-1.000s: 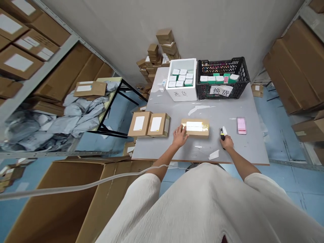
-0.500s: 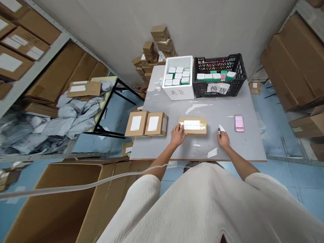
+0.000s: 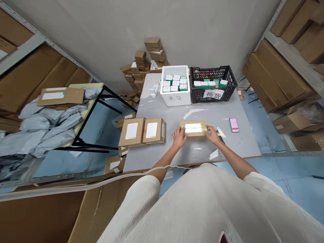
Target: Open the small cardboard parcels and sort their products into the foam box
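A taped cardboard box (image 3: 194, 136) with a white label cut across by a line lies on the grey table in front of me. My left hand (image 3: 179, 137) grips its left end, fingers bent over the edge. At the opposite end, my right hand (image 3: 212, 135) has its fingers closed on the right corner. Just right of that hand lies a utility knife (image 3: 222, 135) with black and yellow parts, next to a white strip, partly hidden by the wrist. Two labelled cardboard boxes (image 3: 154, 132) stand side by side to the left.
At the back are a white foam box (image 3: 176, 99) and a black crate (image 3: 229, 96), both holding green-and-white cartons. A pink phone-like object (image 3: 234, 125) lies at right. Paper scraps (image 3: 214, 154) lie near the front edge. A white cable (image 3: 101, 184) crosses at left.
My right hand has let go of the utility knife, leaving it on the table, and moved left onto the box's right end. My left hand stays at the left end. The view has shifted.
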{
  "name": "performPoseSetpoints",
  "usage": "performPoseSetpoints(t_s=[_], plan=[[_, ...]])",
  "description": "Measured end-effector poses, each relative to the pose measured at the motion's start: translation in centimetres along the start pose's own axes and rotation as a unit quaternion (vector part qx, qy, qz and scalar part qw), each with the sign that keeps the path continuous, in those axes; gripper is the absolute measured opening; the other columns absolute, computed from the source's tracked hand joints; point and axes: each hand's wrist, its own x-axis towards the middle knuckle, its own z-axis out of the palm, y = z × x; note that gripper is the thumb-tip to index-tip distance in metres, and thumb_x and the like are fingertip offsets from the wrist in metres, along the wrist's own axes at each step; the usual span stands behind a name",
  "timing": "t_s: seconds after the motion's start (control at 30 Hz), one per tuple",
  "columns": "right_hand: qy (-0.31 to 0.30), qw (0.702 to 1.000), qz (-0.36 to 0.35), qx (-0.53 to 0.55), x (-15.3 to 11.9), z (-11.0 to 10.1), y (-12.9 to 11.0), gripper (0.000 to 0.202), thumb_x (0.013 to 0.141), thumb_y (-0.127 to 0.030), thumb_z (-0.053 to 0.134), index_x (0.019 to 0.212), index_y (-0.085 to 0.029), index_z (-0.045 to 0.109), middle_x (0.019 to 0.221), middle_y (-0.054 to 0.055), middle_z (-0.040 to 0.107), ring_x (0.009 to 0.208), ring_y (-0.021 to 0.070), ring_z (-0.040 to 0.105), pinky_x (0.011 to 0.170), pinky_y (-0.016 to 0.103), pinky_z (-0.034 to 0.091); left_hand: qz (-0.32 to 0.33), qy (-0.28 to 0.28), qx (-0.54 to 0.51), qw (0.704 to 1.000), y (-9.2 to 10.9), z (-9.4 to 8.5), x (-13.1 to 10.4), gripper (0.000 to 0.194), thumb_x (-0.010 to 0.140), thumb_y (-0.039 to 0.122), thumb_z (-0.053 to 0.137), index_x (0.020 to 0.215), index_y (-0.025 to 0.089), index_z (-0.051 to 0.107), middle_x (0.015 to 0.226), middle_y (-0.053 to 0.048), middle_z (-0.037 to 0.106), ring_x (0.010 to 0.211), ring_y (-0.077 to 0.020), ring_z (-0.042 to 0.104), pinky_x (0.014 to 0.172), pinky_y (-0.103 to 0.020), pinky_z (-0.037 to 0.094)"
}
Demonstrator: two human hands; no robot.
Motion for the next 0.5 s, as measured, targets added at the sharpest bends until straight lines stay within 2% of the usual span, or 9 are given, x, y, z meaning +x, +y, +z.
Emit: performPoseSetpoints(t_s=[0.13, 0.37, 0.43, 0.5], plan=[[0.022, 1.0, -0.006, -0.022, -0.8, 0.2, -1.1, 0.066, 0.094, -0.038, 0.057, 0.158, -0.023, 0.052, 0.152, 0.017, 0.061, 0.135, 0.0348, 0.061, 0.12, 0.057, 0.048, 0.017, 0.008, -0.025, 0.999, -0.9, -0.2, -0.3, 0.074, 0.1, 0.041, 0.059, 0.169, 0.025, 0.04, 0.175, -0.019, 0.037, 0.156, -0.043, 0.04, 0.123, -0.06, 0.038], [0.058, 0.998, 0.03, 0.014, 0.1, 0.2, -3.9, 0.07, 0.094, -0.041, 0.056, 0.16, -0.025, 0.04, 0.159, 0.017, 0.054, 0.131, 0.0314, 0.064, 0.111, 0.053, 0.055, 0.053, 0.04, -0.064, 0.996, -2.3, -0.6, -0.4, 0.098, 0.098, 0.044, 0.064, 0.177, 0.021, 0.012, 0.182, -0.022, 0.018, 0.166, -0.0406, 0.026, 0.126, -0.057, 0.035], [0.064, 0.997, 0.033, 0.019, 1.0, 0.0, -4.3, 0.064, 0.096, -0.044, 0.054, 0.156, -0.025, 0.045, 0.159, 0.017, 0.054, 0.132, 0.0307, 0.063, 0.11, 0.052, 0.055, 0.042, 0.044, -0.077, 0.995, -2.5, -0.5, -0.4, 0.101, 0.098, 0.045, 0.065, 0.178, 0.021, 0.007, 0.18, -0.022, 0.023, 0.165, -0.0396, 0.03, 0.125, -0.055, 0.036], [0.049, 0.999, 0.023, 0.008, 1.9, -0.1, -4.3, 0.059, 0.099, -0.048, 0.05, 0.153, -0.025, 0.051, 0.165, 0.018, 0.049, 0.137, 0.0308, 0.061, 0.111, 0.052, 0.055, 0.02, 0.035, -0.087, 0.995, -2.8, -0.3, -0.5, 0.1, 0.098, 0.045, 0.066, 0.177, 0.022, 0.01, 0.174, -0.022, 0.037, 0.16, -0.0395, 0.038, 0.125, -0.055, 0.037]])
